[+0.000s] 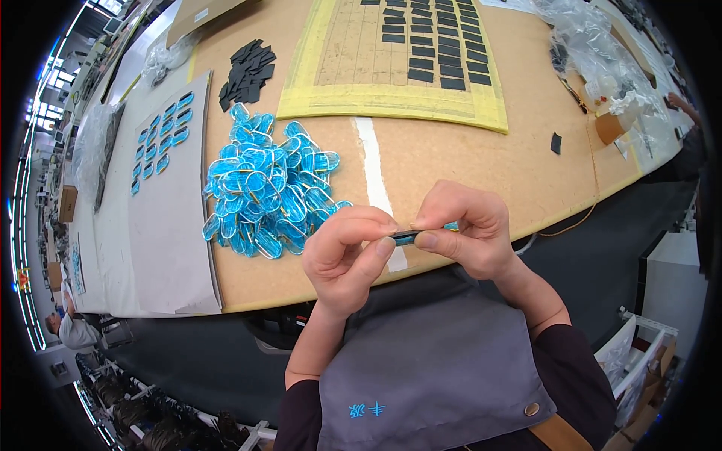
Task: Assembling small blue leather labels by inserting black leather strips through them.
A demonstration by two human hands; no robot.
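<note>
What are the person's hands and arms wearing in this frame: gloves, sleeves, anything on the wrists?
No gloves: the left hand and right hand are bare, with bare forearms. Dark sleeves are pushed up near the elbows. No watch or ring shows. A grey apron with small blue stitched marks hangs below.

Looks like a factory assembly floor: long cork-topped workbench point(481, 161) with a heap of identical blue oval parts point(267, 192), a yellow sorting grid mat point(398, 68), plastic bags point(594, 45), and another worker point(68, 327) further down the line.
</note>
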